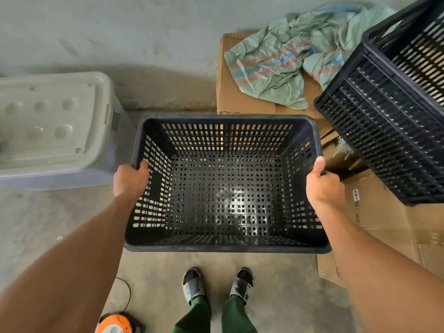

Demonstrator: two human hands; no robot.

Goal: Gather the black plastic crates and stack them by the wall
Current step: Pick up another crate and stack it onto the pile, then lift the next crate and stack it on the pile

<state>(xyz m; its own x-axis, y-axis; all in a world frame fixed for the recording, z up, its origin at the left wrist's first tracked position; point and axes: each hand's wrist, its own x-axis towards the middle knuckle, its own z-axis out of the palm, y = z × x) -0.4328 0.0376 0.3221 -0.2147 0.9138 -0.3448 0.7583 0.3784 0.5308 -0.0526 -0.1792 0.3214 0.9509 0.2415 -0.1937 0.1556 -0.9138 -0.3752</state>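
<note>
An empty black plastic crate (225,200) with slotted walls and a perforated floor hangs in front of me, open side up, above the concrete floor. My left hand (131,180) grips its left rim and my right hand (323,182) grips its right rim, thumbs over the edge. A second black crate (394,116) stands tilted at the right, resting on flattened cardboard close to the grey wall (120,32).
A lidded translucent storage bin (50,131) sits at the left by the wall. Cardboard boxes (242,92) with a green woven sack (288,61) lie behind the held crate. An orange cable reel (115,324) lies near my feet (216,284).
</note>
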